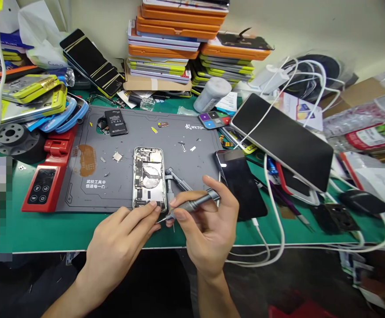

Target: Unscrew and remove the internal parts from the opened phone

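Gripping screwdriver (pixel 194 204) beside opened phone (pixel 150 179).

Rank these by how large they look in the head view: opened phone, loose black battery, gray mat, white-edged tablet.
1. Gray mat
2. White-edged tablet
3. Opened phone
4. Loose black battery
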### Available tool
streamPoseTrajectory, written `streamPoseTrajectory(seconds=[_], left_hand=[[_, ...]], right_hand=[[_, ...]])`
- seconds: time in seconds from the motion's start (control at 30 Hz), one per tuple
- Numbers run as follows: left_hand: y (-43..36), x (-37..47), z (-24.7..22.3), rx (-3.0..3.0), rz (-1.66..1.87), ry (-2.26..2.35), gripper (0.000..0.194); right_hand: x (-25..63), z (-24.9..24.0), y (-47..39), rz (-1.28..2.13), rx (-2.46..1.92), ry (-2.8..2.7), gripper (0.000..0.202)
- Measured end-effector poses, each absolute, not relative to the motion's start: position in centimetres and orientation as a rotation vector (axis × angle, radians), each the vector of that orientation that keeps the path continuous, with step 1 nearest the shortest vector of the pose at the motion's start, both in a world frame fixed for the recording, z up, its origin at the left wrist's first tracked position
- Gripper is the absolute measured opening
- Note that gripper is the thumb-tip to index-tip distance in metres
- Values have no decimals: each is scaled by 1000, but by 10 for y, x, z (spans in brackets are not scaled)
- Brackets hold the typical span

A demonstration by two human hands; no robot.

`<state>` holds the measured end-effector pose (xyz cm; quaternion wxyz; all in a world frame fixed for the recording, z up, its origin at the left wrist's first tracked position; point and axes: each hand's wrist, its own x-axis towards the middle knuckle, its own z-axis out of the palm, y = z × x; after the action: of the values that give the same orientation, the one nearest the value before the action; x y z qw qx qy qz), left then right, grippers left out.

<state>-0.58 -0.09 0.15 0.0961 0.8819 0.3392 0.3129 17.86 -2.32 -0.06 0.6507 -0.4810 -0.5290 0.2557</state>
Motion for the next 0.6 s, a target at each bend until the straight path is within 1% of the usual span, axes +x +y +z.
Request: streamPoseTrajectory(seconds=[0.47, 0.6], left_hand=[[0, -6, 1, 2626, 912, 1007, 28], [0, -5, 2, 2627, 923, 999, 27]], right_hand=[[178, 0, -22, 513, -1122, -1217, 60], [178, 1, -22, 563, -1122, -1196, 60]])
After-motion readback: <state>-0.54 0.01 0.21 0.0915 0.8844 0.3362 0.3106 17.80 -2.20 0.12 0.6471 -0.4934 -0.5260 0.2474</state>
